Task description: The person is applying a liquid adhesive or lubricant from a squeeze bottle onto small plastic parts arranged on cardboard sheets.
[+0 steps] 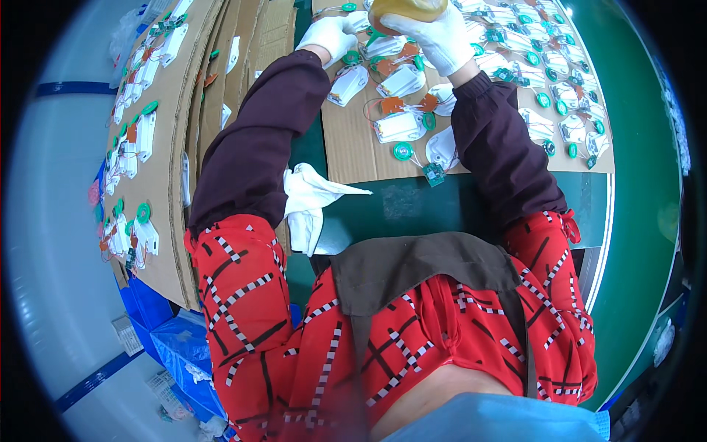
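Both my hands wear white gloves and reach over a cardboard sheet (353,166) at the far side of the table. My right hand (440,38) is closed around a rounded, amber translucent bottle (409,10), partly cut off by the upper edge. To its left, my left hand (329,37) has its fingers curled together by a white plastic part; what they grip, if anything, is hidden. Below the hands lie white plastic housings (399,127) with wires, orange pieces (392,105), round green discs (403,151) and a small green circuit board (434,174).
More cardboard sheets (166,177) stand at the left, bearing similar parts. A crumpled white cloth (305,202) lies on the green table (398,210) between my arms. Many more assemblies (565,96) cover the cardboard's right side. Blue plastic bags (184,346) are at the lower left.
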A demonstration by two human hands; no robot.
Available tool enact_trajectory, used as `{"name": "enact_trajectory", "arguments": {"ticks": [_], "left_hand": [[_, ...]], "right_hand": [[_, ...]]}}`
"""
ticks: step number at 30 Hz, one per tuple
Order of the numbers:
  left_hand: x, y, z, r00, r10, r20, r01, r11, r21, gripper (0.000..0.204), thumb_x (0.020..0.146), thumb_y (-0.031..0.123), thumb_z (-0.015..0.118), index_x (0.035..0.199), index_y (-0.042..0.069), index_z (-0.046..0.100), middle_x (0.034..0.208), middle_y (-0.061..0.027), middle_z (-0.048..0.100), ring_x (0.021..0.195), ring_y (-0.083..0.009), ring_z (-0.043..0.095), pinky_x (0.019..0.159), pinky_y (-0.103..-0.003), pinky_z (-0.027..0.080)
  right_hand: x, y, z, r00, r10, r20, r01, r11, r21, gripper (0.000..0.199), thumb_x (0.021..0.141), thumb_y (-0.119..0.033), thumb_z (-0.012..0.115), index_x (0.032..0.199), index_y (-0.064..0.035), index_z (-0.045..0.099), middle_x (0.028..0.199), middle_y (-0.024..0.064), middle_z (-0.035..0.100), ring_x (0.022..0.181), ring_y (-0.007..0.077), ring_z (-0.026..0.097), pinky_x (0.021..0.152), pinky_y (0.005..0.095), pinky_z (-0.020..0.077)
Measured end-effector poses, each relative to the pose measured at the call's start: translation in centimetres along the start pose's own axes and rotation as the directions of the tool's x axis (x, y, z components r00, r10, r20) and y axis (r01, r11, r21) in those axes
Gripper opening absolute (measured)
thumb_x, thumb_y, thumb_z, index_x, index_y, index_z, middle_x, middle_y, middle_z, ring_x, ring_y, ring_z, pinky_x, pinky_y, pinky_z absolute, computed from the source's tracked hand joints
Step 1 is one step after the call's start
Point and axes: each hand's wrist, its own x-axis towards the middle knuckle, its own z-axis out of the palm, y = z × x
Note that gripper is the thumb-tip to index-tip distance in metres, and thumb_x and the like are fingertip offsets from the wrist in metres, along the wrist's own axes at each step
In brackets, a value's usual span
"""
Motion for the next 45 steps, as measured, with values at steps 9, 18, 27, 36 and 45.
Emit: {"name": "enact_trajectory", "arguments": {"ticks": [9, 18, 27, 36, 45], "left_hand": [[0.0, -0.3, 0.4, 0.999, -0.011, 0.039, 0.012, 1.0, -0.019, 0.027, 0.078, 0.023, 0.064, 0.102, 0.012, 0.068, 0.101, -0.0139, 0.067, 0.096, -0.0287, 0.063, 0.087, -0.036, 0.047], [-0.9, 1.4, -0.5, 0.998, -0.054, 0.036, 0.056, 0.997, -0.054, 0.037, 0.081, 0.038, 0.065, 0.103, 0.009, 0.069, 0.097, -0.012, 0.068, 0.089, -0.0218, 0.065, 0.082, -0.031, 0.048], [-0.5, 2.2, -0.5, 0.992, -0.128, -0.002, 0.128, 0.989, 0.069, 0.044, 0.079, 0.049, 0.062, 0.1, 0.011, 0.071, 0.094, -0.0147, 0.068, 0.087, -0.0267, 0.066, 0.08, -0.034, 0.05], [-0.5, 2.8, -0.9, 0.992, -0.128, 0.0, 0.128, 0.987, 0.097, 0.041, 0.076, 0.045, 0.067, 0.096, 0.009, 0.071, 0.092, -0.0134, 0.069, 0.084, -0.0244, 0.067, 0.078, -0.032, 0.05], [0.2, -0.5, 1.0, 0.995, -0.098, -0.008, 0.098, 0.995, 0.012, 0.036, 0.082, 0.041, 0.063, 0.093, 0.007, 0.072, 0.087, -0.0095, 0.07, 0.08, -0.0204, 0.067, 0.077, -0.03, 0.05]], "right_hand": [[0.1, 0.3, -0.7, 0.997, 0.02, 0.071, -0.02, 1.0, 0.006, 0.056, 0.068, -0.001, 0.078, 0.118, -0.0021, 0.053, 0.11, 0.0064, 0.062, 0.099, 0.0156, 0.059, 0.089, 0.0296, 0.0478], [0.2, -0.6, -0.6, 0.993, 0.012, 0.117, -0.015, 1.0, 0.021, 0.046, 0.071, -0.004, 0.075, 0.113, -0.0023, 0.056, 0.105, 0.0063, 0.064, 0.095, 0.0159, 0.061, 0.084, 0.0291, 0.0493], [0.2, -1.2, -0.7, 0.971, -0.073, 0.228, 0.037, 0.987, 0.157, 0.047, 0.071, -0.005, 0.076, 0.114, -0.002, 0.056, 0.105, 0.0064, 0.064, 0.095, 0.0158, 0.061, 0.084, 0.029, 0.0494], [-0.1, -1.1, -0.4, 0.997, 0.041, 0.066, -0.034, 0.995, -0.098, 0.05, 0.07, -0.006, 0.077, 0.115, -0.002, 0.056, 0.106, 0.0061, 0.063, 0.097, 0.0158, 0.06, 0.085, 0.0293, 0.0489], [-0.2, -1.3, -0.5, 0.998, 0.049, 0.038, -0.046, 0.996, -0.078, 0.043, 0.075, -0.008, 0.073, 0.114, -0.0026, 0.056, 0.104, 0.0054, 0.062, 0.094, 0.0154, 0.06, 0.085, 0.0291, 0.0481]]}}
